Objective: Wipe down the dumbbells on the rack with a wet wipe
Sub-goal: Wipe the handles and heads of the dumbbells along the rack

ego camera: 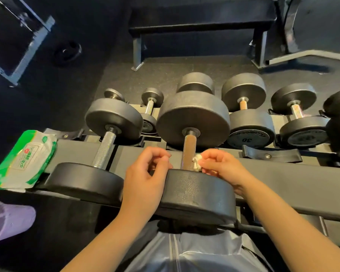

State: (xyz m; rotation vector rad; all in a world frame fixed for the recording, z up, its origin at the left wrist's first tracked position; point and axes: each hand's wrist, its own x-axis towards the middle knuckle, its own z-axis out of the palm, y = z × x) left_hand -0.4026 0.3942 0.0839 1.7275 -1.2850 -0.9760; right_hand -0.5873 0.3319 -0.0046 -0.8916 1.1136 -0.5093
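A large black dumbbell (192, 118) with a rusty brown handle lies on the upper tier of the rack (283, 173), straight in front of me. My right hand (222, 165) pinches a crumpled white wet wipe (197, 162) against the right side of that handle, close to the near head. My left hand (147, 173) hovers at the left of the near head with loosely curled fingers, holding nothing. A smaller dumbbell (104, 148) with a silver knurled handle lies to the left.
A green and white pack of wet wipes (24, 160) sits on the rack's left end. Several more dumbbells (245, 107) fill the lower tier behind. A black bench (200, 18) stands on the dark floor beyond. A purple shoe (8, 218) shows at lower left.
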